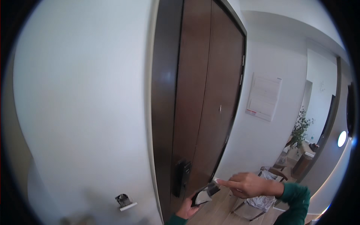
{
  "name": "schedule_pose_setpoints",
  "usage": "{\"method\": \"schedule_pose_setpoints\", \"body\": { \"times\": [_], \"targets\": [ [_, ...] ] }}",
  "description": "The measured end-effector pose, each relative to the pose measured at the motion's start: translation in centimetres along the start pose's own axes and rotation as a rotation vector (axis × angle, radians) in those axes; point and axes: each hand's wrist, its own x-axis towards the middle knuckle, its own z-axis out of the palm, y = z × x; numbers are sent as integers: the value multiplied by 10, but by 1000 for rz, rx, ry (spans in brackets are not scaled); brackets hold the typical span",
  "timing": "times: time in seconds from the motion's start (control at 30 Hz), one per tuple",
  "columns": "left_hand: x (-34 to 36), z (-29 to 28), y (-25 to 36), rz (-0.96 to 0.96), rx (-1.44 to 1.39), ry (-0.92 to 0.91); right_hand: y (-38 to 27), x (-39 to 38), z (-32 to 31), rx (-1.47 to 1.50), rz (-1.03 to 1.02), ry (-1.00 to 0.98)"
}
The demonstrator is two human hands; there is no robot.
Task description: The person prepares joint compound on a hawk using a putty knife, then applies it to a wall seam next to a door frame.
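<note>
Near the bottom middle, my left hand (186, 208) grips a flat, dark rectangular object (205, 195) with a pale face; its kind I cannot make out. Over its far right corner is my right hand (243, 185), index finger stretched toward the object and the other fingers curled. A small whitish bit shows at that fingertip, too small to name. Left of my hands, a square wall opening (122, 199) has dark insides, with a white strip (129, 206) jutting from its lower edge. Just beyond my left hand is a black door lock (183, 176) on a closed brown door (195, 93).
A white panel (264, 96) hangs on the wall right of the door. Behind my right hand stands a chair (258, 202) with clear plastic over its seat. Farther right are a leafy plant (301, 127), a mirror-like panel (322, 90) and a round light (342, 138).
</note>
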Motion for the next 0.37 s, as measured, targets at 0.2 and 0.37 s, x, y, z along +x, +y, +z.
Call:
{"method": "schedule_pose_setpoints", "body": {
  "times": [0.2, 0.37],
  "targets": [
    [-3, 122, -47, -109, 186, 130, 36, -106, 140, 396, 261, 147],
    [30, 73, -110, -184, 77, 69, 37, -162, 174, 691, 378, 104]
  ]
}}
